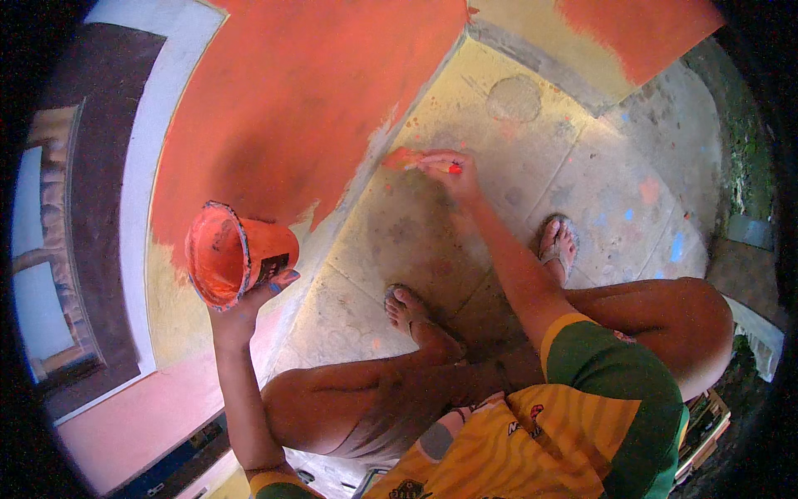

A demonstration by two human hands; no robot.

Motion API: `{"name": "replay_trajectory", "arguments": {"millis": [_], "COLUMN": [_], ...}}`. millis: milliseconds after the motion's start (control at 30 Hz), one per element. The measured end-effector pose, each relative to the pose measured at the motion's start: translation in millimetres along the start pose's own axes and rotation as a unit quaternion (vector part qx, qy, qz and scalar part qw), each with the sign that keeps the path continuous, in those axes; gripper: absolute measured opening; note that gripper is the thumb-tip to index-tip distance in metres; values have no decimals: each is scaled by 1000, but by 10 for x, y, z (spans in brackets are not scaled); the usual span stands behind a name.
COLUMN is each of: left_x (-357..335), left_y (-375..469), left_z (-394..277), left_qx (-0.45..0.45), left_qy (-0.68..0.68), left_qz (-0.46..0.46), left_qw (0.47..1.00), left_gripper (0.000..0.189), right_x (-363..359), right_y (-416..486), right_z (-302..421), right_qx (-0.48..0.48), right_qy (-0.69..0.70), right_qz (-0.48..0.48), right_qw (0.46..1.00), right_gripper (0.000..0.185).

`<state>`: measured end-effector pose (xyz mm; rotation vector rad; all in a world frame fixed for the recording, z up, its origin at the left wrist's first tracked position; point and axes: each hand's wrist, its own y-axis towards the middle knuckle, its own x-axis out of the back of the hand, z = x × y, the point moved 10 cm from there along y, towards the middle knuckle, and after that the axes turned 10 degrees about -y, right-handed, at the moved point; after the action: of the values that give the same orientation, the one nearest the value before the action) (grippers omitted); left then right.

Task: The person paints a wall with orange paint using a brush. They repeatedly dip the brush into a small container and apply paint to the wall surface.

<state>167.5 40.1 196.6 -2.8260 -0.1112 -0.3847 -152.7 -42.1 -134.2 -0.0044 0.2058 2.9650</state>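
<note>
At the left, my left hand [262, 293] holds an orange paint bucket [218, 256] tilted, so its paint-coated inside shows. My right hand [450, 169] grips a paintbrush [436, 164] by its handle, low over the floor. The orange-coated bristles are at the foot of the wall, near the seam with the floor; whether they touch is hard to tell. Orange paint covers much of the wall [299, 93]. Its lower edge is ragged, with bare grey and pale yellow strips below it.
My sandalled feet [408, 309] stand on the paint-spotted concrete floor [499, 187]. A second wall section [598, 37], partly orange, juts out at the top right. A white-framed window opening [137, 187] lies at the left, and a pink wall band [143, 424] at the lower left.
</note>
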Motion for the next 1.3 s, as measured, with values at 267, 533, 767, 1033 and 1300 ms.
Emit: {"name": "replay_trajectory", "arguments": {"millis": [267,533,767,1033,1300], "left_x": [-29,165,38,107,50], "left_y": [-12,-70,-14,1,-49], "left_z": [-111,127,49,56,-23], "left_qx": [-51,23,4,-14,-19], "left_qy": [41,-51,-7,16,8], "left_qz": [0,0,3,-9,-10], "left_qw": [998,998,1000,1000,1000], "left_gripper": [65,66,68,73,66], "right_x": [364,307,-475,13,456], "right_y": [375,658,410,-191,124], "right_z": [-3,309,574,11,-566], "right_qx": [8,77,120,-169,-243], "right_qy": [-54,-183,-55,183,310], "right_qz": [-26,-51,-155,-248,-348], "right_qw": [998,979,979,936,850], "right_gripper": [30,27,15,12,25]}}
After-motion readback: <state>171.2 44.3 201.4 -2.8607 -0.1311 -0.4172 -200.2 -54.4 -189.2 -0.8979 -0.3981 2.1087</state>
